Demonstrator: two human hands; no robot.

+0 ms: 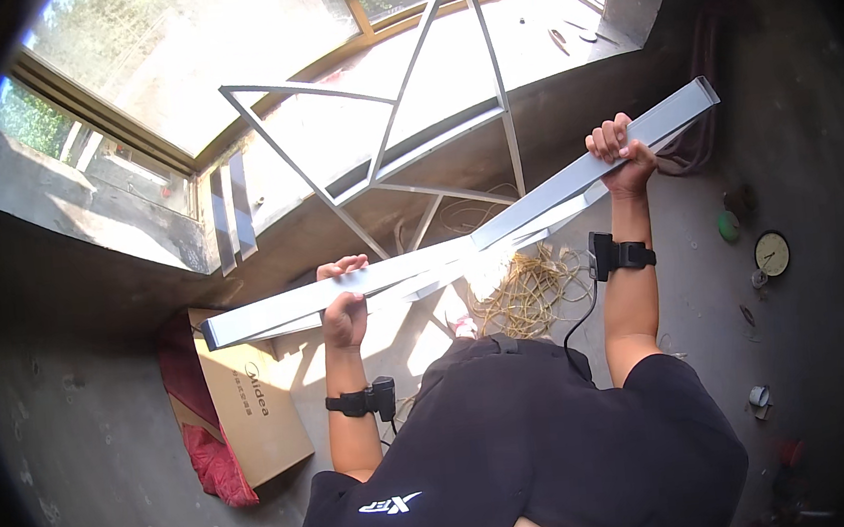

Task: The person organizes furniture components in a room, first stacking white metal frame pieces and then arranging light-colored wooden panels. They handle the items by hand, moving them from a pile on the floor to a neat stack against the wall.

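Observation:
Across my body I hold a long, light-grey metal frame piece (407, 263), tilted up toward the right. It has a bend or joint near its middle, and a second, thinner bar runs along its lower side. My left hand (345, 308) grips it toward the lower left end, fingers over the top edge and thumb below. Nearer the raised right end, my right hand (621, 152) is wrapped around it. Beyond it, a metal frame of triangular braces (387, 123) leans by the window ledge. How its lower bars end is hidden behind the held piece.
A Midea cardboard box (257, 406) with red cloth (217, 462) lies at left. Tangled yellowish cord (534, 291) is on the floor. A round clock (772, 254) and a green object (728, 226) lie at right. Tools (559, 42) rest on the sunlit window ledge (521, 21).

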